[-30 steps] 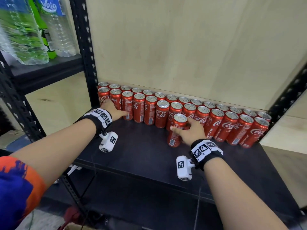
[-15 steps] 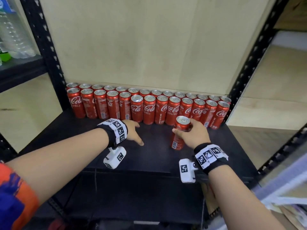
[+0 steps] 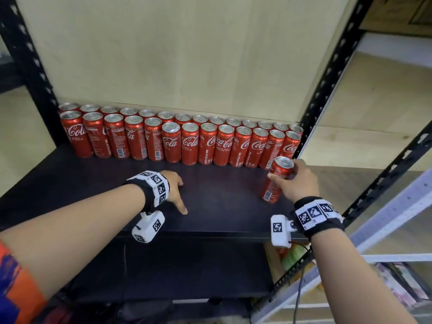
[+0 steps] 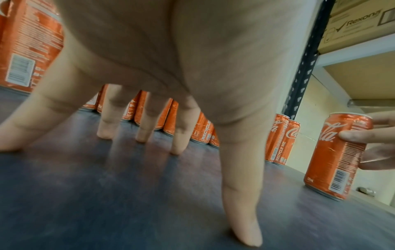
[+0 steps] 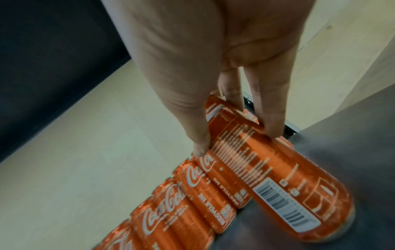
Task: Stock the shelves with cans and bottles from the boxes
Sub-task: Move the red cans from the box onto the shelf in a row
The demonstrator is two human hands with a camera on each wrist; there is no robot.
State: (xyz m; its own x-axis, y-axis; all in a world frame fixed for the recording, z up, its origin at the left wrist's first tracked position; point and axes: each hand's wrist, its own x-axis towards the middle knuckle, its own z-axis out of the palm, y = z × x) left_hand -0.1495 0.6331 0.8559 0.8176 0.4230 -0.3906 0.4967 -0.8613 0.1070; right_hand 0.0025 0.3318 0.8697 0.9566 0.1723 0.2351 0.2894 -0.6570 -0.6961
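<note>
Two rows of red cola cans [image 3: 182, 141] stand along the back of the black shelf [image 3: 222, 206]. My right hand [image 3: 295, 181] grips one more red can [image 3: 275, 181] near its top, at the right end of the shelf just in front of the rows. The can [image 5: 278, 177] stands on the shelf, tilted a little, and also shows at the right edge of the left wrist view, can [image 4: 335, 157]. My left hand [image 3: 175, 190] is spread over the bare shelf mid-left, its fingertips [image 4: 248, 236] touching the surface and holding nothing.
A black perforated upright [image 3: 327, 73] stands right behind the held can, another upright [image 3: 28, 66] at the far left. A pale wooden back panel [image 3: 175, 50] closes the shelf. A lower black shelf [image 3: 187, 265] lies beneath. A grey rack frame [image 3: 385, 218] and cardboard box [image 4: 359, 22] are to the right.
My right hand has carried the can rightwards along the shelf to the right end of the rows. My left hand came off the left cans and now rests on the bare shelf.
</note>
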